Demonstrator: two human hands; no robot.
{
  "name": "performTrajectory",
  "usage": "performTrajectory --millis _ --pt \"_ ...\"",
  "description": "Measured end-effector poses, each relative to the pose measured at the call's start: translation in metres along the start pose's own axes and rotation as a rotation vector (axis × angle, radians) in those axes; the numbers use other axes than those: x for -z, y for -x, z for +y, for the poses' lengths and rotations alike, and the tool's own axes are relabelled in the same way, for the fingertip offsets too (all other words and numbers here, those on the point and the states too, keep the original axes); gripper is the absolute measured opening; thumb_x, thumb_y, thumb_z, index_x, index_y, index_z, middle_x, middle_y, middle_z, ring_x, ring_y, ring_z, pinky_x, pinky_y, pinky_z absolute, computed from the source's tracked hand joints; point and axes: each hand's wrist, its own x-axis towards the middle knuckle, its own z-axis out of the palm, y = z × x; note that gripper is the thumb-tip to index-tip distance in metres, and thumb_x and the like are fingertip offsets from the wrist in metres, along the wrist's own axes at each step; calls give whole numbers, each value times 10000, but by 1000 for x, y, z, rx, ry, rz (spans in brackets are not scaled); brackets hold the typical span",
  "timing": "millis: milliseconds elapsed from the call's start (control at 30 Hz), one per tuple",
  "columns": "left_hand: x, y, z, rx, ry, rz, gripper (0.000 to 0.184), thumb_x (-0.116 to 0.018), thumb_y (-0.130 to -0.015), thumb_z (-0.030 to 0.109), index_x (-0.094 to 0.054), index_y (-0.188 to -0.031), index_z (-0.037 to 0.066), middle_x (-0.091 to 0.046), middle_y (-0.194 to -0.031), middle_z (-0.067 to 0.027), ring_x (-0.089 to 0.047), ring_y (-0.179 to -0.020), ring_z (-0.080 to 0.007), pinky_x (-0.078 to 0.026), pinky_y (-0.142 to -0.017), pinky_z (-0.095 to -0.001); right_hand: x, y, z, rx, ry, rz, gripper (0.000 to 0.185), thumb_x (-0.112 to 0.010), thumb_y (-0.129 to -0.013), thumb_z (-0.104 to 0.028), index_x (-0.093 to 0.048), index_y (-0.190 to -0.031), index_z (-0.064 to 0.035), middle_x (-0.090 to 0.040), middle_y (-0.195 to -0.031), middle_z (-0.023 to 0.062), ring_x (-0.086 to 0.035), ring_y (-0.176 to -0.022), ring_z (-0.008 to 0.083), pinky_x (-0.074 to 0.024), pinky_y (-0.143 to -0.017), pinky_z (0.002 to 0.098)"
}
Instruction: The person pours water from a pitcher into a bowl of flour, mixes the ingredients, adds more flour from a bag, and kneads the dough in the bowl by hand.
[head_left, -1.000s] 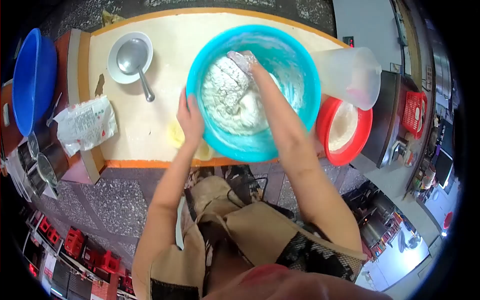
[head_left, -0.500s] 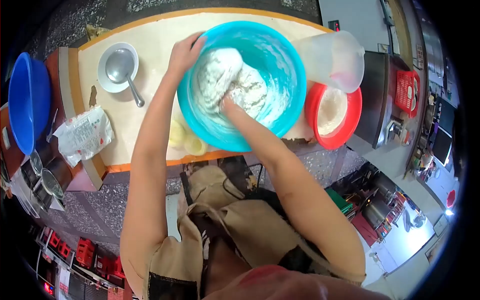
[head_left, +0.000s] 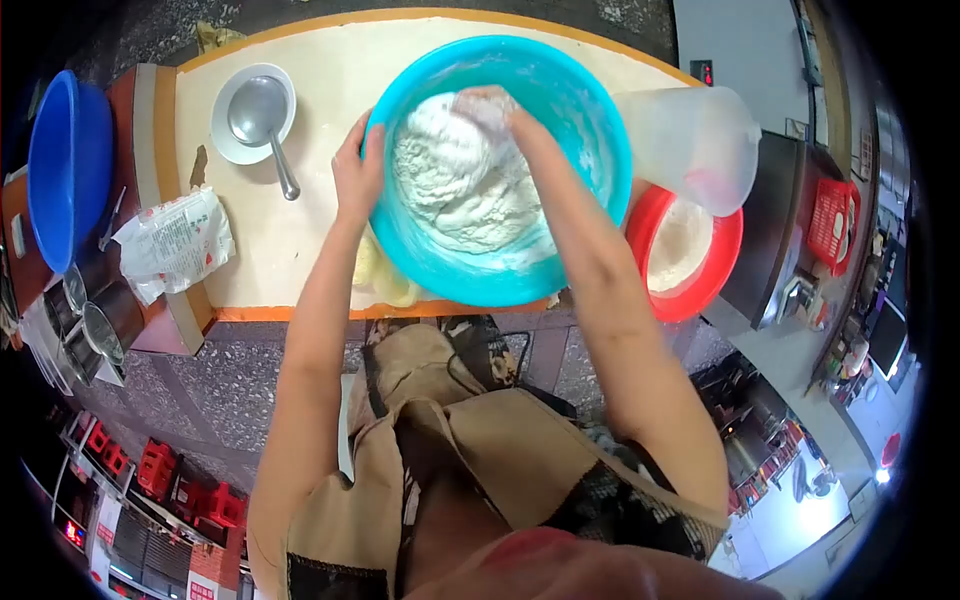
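Observation:
A large turquoise basin (head_left: 598, 230) stands on the table, holding a mass of white, floury dough (head_left: 465, 205). My left hand (head_left: 358, 172) grips the basin's left rim, thumb on the near side of the edge and fingers down the outside. Inside the basin, my right hand (head_left: 488, 106), coated in white, presses at the dough's far edge with its fingers curled over; the fingertips are partly hidden in the dough. White smears line the basin wall.
On the right are a translucent pitcher (head_left: 690, 145) and a red bowl (head_left: 728, 250) of flour. A white bowl with a ladle (head_left: 258, 112), a crumpled packet (head_left: 180, 245) and yellowish cups (head_left: 385, 280) lie left. A blue tub (head_left: 70, 170) stands beyond the table's left edge.
My right hand has moved from the near middle of the dough to its far edge. My left hand has slid down the basin's left rim. The dough looks more spread toward me.

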Motion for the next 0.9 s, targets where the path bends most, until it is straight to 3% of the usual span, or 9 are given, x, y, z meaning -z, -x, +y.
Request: performTrajectory --millis 33,100,167,300,533,633,767,833,900 --pt "-4 -14 2 -5 2 -7 341 -490 -829 265 -543 -1078 38 -604 -936 -157 -585 -864 -243 -434 -757 -303 3 11 -6 31 73 -225 520 -579 -699 -419 -539 -1065 -52 -497 -1133 176 -444 -1079 289 -323 -933 348" --pt "-5 -24 4 -110 -37 -57 318 -516 -809 275 -578 -1025 51 -616 -867 -161 -602 -801 -243 -448 -716 -302 -22 77 -7 336 543 -119 540 -588 -698 -429 -506 -1110 -88 -480 -1137 174 -461 -1035 316 -355 -889 388" --pt "-7 -27 14 -42 -75 -130 309 -525 -801 284 -588 -1013 69 -618 -839 -160 -606 -776 -250 -454 -699 -309 -53 129 14 374 862 40 580 -600 -677 -429 -486 -1124 -77 -471 -1119 199 -451 -1033 344 -343 -898 416" --pt "-24 -38 21 -50 -177 -269 304 -545 -780 332 -610 -974 107 -616 -793 -160 -604 -741 -280 -468 -666 -333 -133 104 137 105 1098 192 505 -593 -679 -368 -502 -1066 -58 -515 -1053 210 -485 -1005 326 -363 -883 408" --pt "-49 -67 23 -355 -276 -355 329 -425 -838 335 -581 -996 94 -599 -893 -157 -562 -861 -320 -441 -740 -378 -125 61 109 41 717 -27 539 -606 -676 -405 -506 -1061 -43 -515 -1048 190 -490 -989 324 -368 -868 415" --pt "-4 -1 19 -126 -181 -197 321 -356 -871 237 -549 -1022 30 -564 -998 -177 -542 -926 -311 -418 -787 -360 -50 111 90 81 101 -50 527 -617 -679 -389 -525 -1058 -34 -557 -974 161 -540 -890 311 -419 -800 373" --pt "3 96 -9 114 11 87 394 -355 -889 255 -432 -1171 -9 -541 -1067 -176 -523 -993 -248 -396 -831 -318 19 62 56 -188 66 539 417 -610 -714 -351 -587 -980 -30 -577 -999 132 -564 -848 264 -441 -761 332" --pt "-2 91 -15 174 36 91 388 -377 -884 239 -430 -1173 -15 -536 -1074 -178 -525 -981 -243 -393 -833 -308 0 9 36 -50 -528 332 554 -575 -711 -457 -557 -1043 -14 -525 -1101 182 -504 -1020 254 -403 -841 321" --pt "-2 58 -18 80 70 53 374 -413 -871 233 -455 -1149 -15 -548 -1055 -173 -533 -960 -231 -398 -820 -304 -6 -11 8 -19 75 222 598 -574 -701 -476 -526 -1098 -31 -500 -1144 168 -467 -1066 274 -378 -878 319"
